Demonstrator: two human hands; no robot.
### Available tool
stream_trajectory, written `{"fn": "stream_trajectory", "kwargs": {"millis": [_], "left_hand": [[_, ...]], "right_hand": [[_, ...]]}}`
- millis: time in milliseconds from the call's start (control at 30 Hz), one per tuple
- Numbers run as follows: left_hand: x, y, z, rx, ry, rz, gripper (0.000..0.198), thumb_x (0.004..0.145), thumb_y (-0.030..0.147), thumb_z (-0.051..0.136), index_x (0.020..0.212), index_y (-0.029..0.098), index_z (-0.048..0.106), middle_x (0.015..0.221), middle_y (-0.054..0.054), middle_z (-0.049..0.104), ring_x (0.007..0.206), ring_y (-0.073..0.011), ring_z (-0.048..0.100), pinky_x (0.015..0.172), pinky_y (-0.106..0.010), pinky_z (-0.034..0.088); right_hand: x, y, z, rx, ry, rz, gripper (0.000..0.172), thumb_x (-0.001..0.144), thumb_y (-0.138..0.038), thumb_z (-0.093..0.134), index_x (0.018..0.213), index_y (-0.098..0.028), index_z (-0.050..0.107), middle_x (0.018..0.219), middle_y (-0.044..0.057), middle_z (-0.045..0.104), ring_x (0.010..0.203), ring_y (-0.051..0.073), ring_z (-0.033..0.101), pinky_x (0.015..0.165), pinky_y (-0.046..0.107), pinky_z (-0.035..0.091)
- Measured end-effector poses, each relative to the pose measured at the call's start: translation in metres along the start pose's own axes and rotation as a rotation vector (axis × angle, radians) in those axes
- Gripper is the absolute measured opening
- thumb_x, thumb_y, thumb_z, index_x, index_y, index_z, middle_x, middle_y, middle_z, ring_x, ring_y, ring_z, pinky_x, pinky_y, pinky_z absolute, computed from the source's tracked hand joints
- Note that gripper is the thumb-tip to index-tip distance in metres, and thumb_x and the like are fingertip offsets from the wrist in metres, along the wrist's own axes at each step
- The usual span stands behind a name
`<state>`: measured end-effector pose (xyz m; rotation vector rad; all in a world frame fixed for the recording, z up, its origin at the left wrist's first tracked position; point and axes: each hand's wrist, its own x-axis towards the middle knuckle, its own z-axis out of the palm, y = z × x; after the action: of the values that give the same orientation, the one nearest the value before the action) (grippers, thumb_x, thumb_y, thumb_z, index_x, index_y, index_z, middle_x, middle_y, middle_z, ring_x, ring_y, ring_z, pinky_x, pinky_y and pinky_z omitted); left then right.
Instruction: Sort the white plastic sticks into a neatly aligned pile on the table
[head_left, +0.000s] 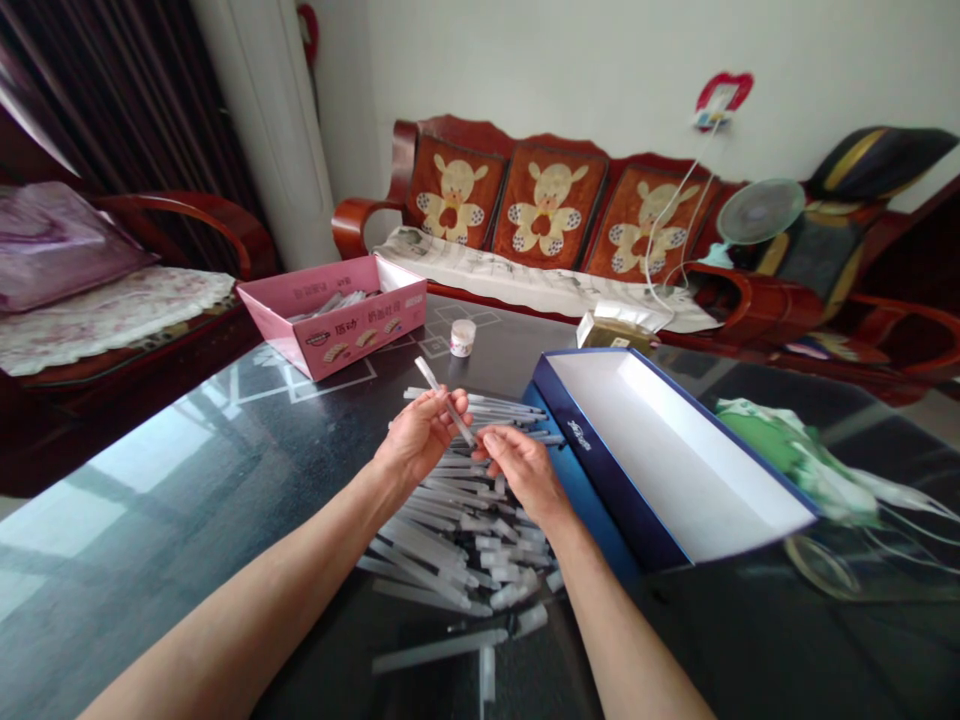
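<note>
Between the fingers of my left hand (424,432) is a slim translucent plastic tube (430,374), tilted with its upper end to the left. My right hand (519,465) pinches at the tube's lower end; whether it grips the tube itself or a small part there is hard to make out. Beneath both hands, many similar translucent tubes (427,545) lie in a loose pile on the dark glossy table (187,475). Short whitish caps (506,560) are gathered at the pile's right side, and one longer tube (442,650) lies nearest me.
A pink box (330,345) holding more tubes stands at the back left. Behind the hands is a small white jar (463,338). An open blue box (675,450) with a white inside lies at the right, beside a green-and-white bag (780,445). Beyond stands a wooden sofa (367,225).
</note>
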<state>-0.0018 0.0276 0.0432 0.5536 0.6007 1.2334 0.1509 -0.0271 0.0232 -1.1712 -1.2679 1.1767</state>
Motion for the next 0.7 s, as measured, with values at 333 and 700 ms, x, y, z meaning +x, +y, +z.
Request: {"fn": "stream_trajectory", "kwargs": {"millis": [333, 700], "left_hand": [[-0.009, -0.012, 0.001, 0.581, 0.063, 0.145, 0.032, 0.081, 0.047, 0.059, 0.074, 0.015, 0.060, 0.066, -0.002, 0.063, 0.057, -0.0120, 0.060, 0.055, -0.024, 0.046], [-0.020, -0.013, -0.008, 1.814, -0.259, 1.172, 0.020, 0.090, 0.030, 0.049, 0.102, 0.020, 0.061, 0.101, -0.009, 0.063, 0.089, -0.0206, 0.056, 0.081, -0.035, 0.042]], "right_hand": [[0.008, 0.006, -0.007, 0.208, 0.272, 0.019, 0.026, 0.068, -0.038, 0.073, 0.088, -0.022, 0.068, 0.079, 0.000, 0.070, 0.072, 0.014, 0.064, 0.062, 0.024, 0.049], [0.009, 0.012, -0.007, 0.159, 0.274, 0.036, 0.030, 0.069, -0.049, 0.071, 0.079, -0.022, 0.068, 0.070, -0.001, 0.067, 0.061, 0.014, 0.059, 0.056, 0.025, 0.047]]}}
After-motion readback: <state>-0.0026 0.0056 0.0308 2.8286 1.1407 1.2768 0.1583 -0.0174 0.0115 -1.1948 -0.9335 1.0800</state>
